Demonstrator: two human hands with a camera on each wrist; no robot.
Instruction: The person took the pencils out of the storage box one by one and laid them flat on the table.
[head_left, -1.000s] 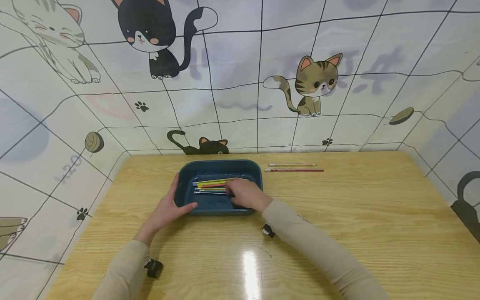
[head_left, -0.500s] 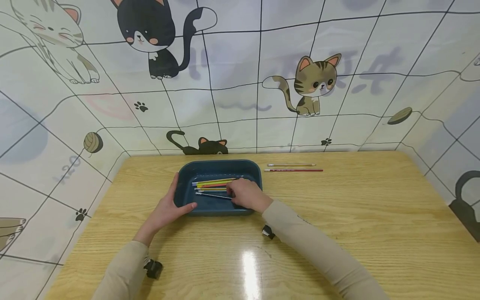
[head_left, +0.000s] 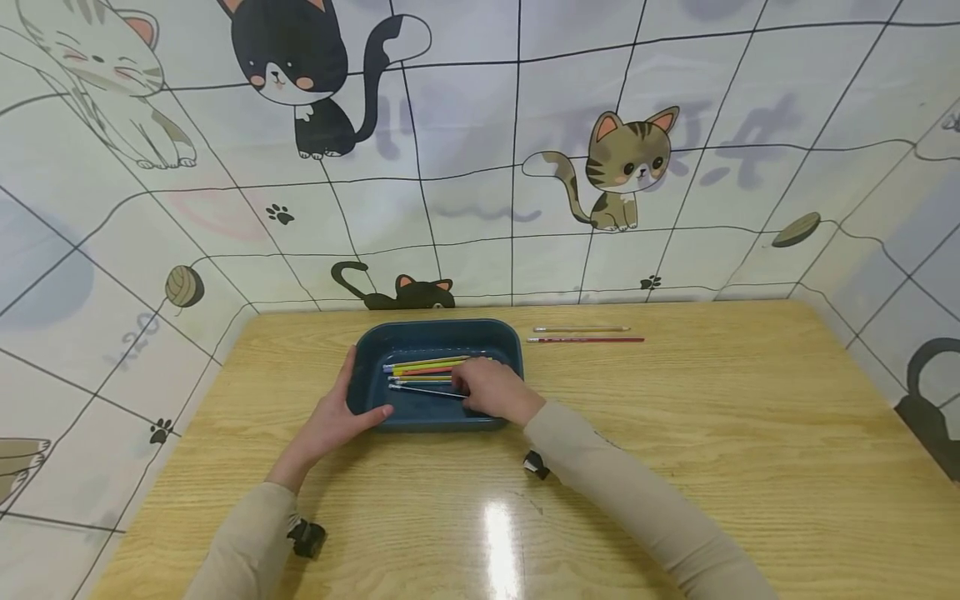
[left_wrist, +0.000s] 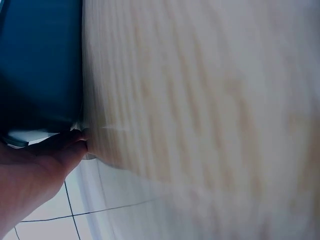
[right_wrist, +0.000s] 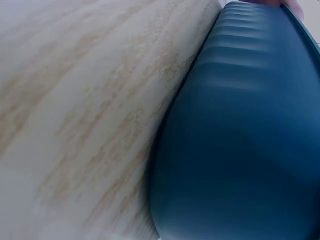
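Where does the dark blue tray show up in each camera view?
Head: tray, slightly left of and below centre.
Left wrist: tray, filling the upper-left corner.
Right wrist: tray, filling most of the right side.
Shared landmark: the wood-grain tabletop, in all three.

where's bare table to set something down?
Biggest: table right of the tray, between the two loose pencils and right sleeve. Another: in front of the tray, between right sleeve and left sleeve. Crowded: inside the tray, around the bunched pencils and right grip; the tray's left end, where the left grip rests.
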